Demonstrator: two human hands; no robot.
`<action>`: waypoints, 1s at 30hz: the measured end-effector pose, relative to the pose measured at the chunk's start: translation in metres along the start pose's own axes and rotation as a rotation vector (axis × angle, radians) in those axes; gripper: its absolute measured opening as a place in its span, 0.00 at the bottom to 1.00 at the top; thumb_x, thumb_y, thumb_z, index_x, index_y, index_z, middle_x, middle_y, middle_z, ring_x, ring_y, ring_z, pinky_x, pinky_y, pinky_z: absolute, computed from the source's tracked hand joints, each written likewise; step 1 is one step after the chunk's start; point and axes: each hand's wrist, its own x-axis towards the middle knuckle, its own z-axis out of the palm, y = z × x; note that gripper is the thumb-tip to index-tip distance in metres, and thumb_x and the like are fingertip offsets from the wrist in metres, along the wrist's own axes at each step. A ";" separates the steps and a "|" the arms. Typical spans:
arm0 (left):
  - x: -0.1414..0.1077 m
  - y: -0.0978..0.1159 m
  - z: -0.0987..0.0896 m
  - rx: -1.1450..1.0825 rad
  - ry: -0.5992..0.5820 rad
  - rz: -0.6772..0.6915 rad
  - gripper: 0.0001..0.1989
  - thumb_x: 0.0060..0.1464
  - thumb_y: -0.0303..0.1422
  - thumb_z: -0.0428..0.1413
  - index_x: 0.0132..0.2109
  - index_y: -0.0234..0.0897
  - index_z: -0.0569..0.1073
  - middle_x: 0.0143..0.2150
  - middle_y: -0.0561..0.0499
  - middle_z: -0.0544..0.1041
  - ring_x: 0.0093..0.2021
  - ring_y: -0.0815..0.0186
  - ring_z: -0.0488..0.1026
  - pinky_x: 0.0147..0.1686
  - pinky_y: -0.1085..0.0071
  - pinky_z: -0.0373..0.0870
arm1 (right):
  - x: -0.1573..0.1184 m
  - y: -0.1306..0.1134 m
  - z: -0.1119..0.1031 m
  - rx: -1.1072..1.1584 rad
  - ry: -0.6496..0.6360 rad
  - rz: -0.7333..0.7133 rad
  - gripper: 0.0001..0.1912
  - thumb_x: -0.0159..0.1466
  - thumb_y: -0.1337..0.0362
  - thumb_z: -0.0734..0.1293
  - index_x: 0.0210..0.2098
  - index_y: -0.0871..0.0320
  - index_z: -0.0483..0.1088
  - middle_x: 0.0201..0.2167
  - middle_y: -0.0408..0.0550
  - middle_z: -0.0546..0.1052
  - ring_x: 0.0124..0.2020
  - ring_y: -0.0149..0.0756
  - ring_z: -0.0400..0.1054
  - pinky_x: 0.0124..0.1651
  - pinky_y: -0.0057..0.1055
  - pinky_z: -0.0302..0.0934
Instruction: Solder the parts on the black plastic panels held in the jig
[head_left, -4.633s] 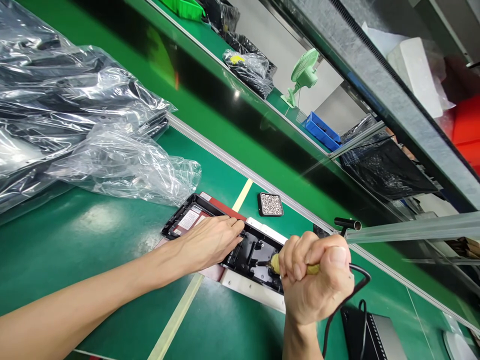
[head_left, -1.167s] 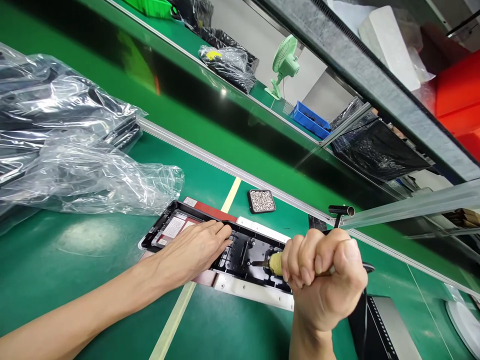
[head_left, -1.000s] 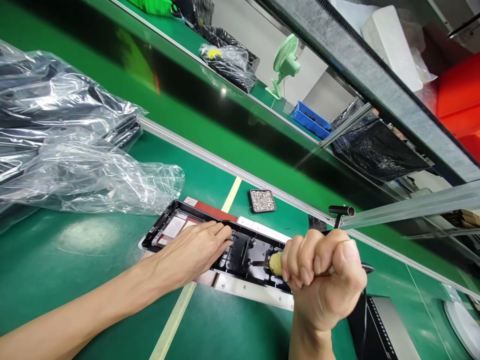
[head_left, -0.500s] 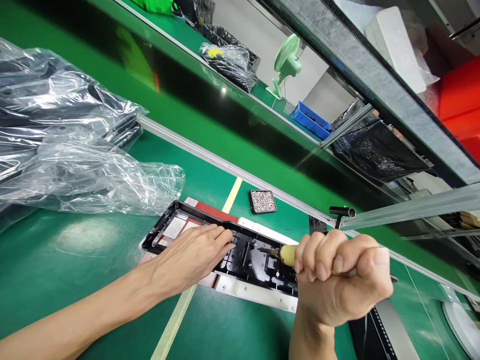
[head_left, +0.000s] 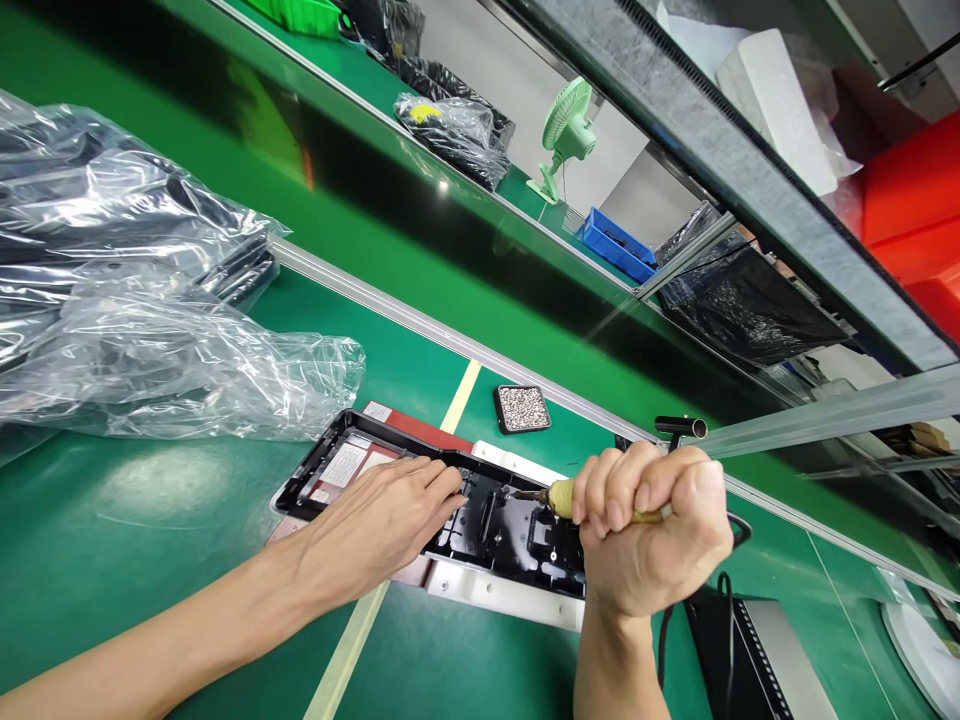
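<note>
A long black plastic housing (head_left: 510,530) lies in a white and reddish-brown fixture (head_left: 502,596) on the green bench. My right hand (head_left: 652,520) is wrapped round the yellowish handle of a soldering-iron-like tool (head_left: 562,498), whose dark tip points left over the inside of the housing. Across the housing's middle rests my left hand (head_left: 390,510), its fingers bent and close together at the fingertips; whatever they pinch, if anything, is too small to make out. Just beyond the housing sits a small black tray (head_left: 523,408) filled with tiny metallic pieces.
Plastic-wrapped black parts (head_left: 135,260) are heaped at the left. A metal tube holder (head_left: 680,428) stands near my right hand, with a black cable beside it. Behind a metal rail (head_left: 420,325) are a blue bin (head_left: 619,245) and a green fan (head_left: 568,125).
My right hand and the tool have shifted slightly left, and more of the cable shows. My left hand stays in nearly the same place on the housing.
</note>
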 end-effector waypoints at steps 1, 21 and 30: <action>0.000 0.000 0.000 -0.003 -0.005 -0.001 0.11 0.71 0.32 0.45 0.38 0.39 0.66 0.33 0.52 0.72 0.30 0.62 0.70 0.31 0.63 0.61 | 0.000 0.000 0.000 0.001 0.002 0.006 0.21 0.72 0.63 0.57 0.21 0.57 0.57 0.13 0.37 0.58 0.12 0.25 0.50 0.13 0.24 0.53; -0.002 -0.006 0.005 -0.073 -0.051 -0.053 0.15 0.73 0.36 0.41 0.41 0.39 0.69 0.36 0.51 0.75 0.36 0.60 0.75 0.37 0.63 0.65 | 0.006 0.018 0.004 0.044 -0.104 0.085 0.23 0.74 0.58 0.61 0.22 0.57 0.60 0.15 0.37 0.60 0.13 0.26 0.52 0.13 0.25 0.50; -0.003 -0.011 -0.001 -0.211 -0.030 -0.087 0.13 0.72 0.39 0.45 0.43 0.40 0.71 0.39 0.51 0.77 0.38 0.64 0.76 0.40 0.67 0.67 | 0.007 0.025 0.004 0.053 -0.144 0.136 0.22 0.73 0.55 0.64 0.24 0.56 0.60 0.15 0.36 0.61 0.14 0.25 0.54 0.16 0.26 0.51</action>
